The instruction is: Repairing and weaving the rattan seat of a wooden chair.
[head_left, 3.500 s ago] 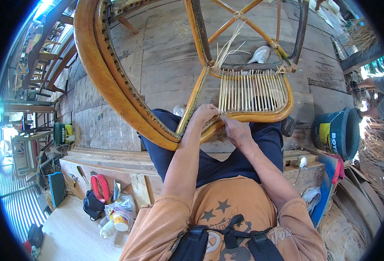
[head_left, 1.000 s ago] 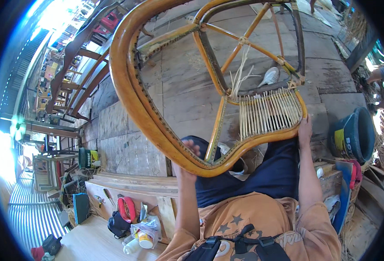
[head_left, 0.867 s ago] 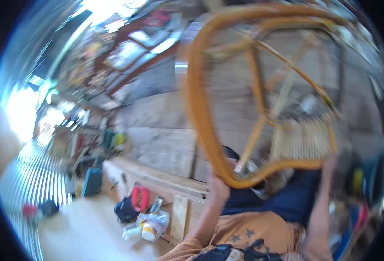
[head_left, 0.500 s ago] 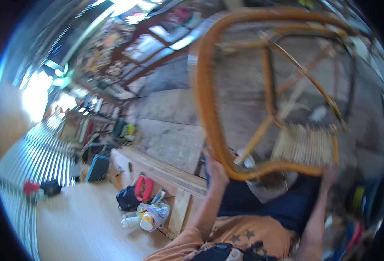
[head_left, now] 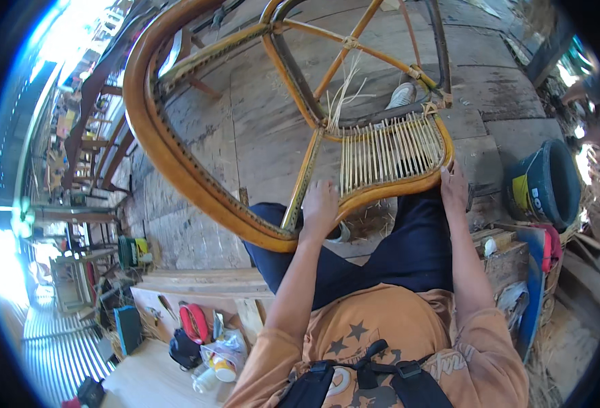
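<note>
From my remote view, the rattan frame [head_left: 140, 109] touches both hands: left hand [head_left: 321, 204] at its front rail [head_left: 388, 191], right hand [head_left: 454, 187] at its corner; finger closure I can't tell. I judge it stiff, light; I'd grip the rail, sparing fragile-looking strands [head_left: 381, 151] just beyond.

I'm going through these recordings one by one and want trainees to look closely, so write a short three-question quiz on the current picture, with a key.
1. True or false: the pale strips cover every opening in the curved cane frame.
2. Multiple choice: which of these is nearest the left hand? A: the frame; B: the black bag; C: the red loop.
3. Short answer: what colour is the patch on the side of the dark bucket?

Key:
1. False; they fill only one section, and other openings have none.
2. A
3. Yellow
</note>
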Available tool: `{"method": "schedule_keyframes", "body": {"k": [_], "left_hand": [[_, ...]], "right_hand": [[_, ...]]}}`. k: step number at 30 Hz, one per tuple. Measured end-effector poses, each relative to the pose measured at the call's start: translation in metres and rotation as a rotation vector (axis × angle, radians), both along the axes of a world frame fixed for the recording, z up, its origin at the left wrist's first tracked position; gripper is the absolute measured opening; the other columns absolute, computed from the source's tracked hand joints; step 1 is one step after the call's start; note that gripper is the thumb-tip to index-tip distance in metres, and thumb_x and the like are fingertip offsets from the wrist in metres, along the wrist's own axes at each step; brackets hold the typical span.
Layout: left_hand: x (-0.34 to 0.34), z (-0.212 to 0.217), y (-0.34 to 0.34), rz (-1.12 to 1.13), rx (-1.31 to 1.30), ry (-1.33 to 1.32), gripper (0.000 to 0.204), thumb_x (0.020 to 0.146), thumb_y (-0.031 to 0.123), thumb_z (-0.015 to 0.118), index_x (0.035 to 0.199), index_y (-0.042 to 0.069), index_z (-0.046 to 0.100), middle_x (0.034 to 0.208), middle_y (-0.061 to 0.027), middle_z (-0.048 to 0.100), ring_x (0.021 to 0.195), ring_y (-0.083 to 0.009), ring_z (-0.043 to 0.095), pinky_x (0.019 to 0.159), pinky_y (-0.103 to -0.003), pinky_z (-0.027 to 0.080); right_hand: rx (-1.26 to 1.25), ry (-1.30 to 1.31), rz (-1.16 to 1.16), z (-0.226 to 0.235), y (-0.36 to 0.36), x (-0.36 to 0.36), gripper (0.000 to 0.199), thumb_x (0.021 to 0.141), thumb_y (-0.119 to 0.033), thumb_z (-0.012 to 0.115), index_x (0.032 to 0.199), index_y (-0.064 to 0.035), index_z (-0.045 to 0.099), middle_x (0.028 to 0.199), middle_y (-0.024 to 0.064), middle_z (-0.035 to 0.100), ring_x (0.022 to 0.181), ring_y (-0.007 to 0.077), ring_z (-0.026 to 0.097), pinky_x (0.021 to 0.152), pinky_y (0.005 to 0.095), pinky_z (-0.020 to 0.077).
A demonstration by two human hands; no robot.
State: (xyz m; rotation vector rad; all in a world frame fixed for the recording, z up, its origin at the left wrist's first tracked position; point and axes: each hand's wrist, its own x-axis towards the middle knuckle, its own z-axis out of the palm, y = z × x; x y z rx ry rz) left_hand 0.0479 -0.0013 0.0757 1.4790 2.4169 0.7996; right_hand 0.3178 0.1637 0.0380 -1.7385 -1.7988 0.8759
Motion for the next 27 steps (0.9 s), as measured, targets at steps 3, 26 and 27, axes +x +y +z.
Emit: {"method": "schedule_keyframes", "body": {"k": [3, 26, 27], "left_hand": [[-0.008, -0.025, 0.012, 0.11, -0.144, -0.236, 0.023, 0.083, 0.017, 0.047, 0.086, -0.003, 0.058, 0.083, -0.0225, 0.059, 0.082, -0.0388, 0.055, 0.077, -0.044, 0.044], [-0.029, -0.065, 0.023, 0.264, -0.234, -1.161, 0.016, 0.07, 0.011, 0.061, 0.08, -0.001, 0.065, 0.074, -0.0052, 0.061, 0.068, -0.0145, 0.054, 0.064, -0.03, 0.041], [-0.029, -0.065, 0.024, 0.262, -0.285, -1.117, 0.018, 0.07, 0.011, 0.06, 0.082, -0.001, 0.065, 0.075, -0.0065, 0.062, 0.069, -0.0158, 0.054, 0.065, -0.03, 0.042]], "right_hand": [[0.27, -0.162, 0.037, 0.026, -0.029, -0.006, 0.035, 0.085, -0.021, 0.051, 0.116, -0.0041, 0.046, 0.108, 0.0209, 0.053, 0.102, 0.0383, 0.049, 0.084, 0.0439, 0.0408], [0.589, -0.275, 0.807, 0.027, -0.116, -0.12, 0.03, 0.071, -0.013, 0.059, 0.101, -0.0161, 0.061, 0.12, 0.009, 0.045, 0.118, 0.0319, 0.034, 0.095, 0.0452, 0.0301], [0.59, -0.285, 0.808, 0.025, -0.117, -0.121, 0.03, 0.071, -0.012, 0.058, 0.101, -0.0165, 0.062, 0.121, 0.0087, 0.045, 0.118, 0.0319, 0.034, 0.095, 0.045, 0.0296]]}}
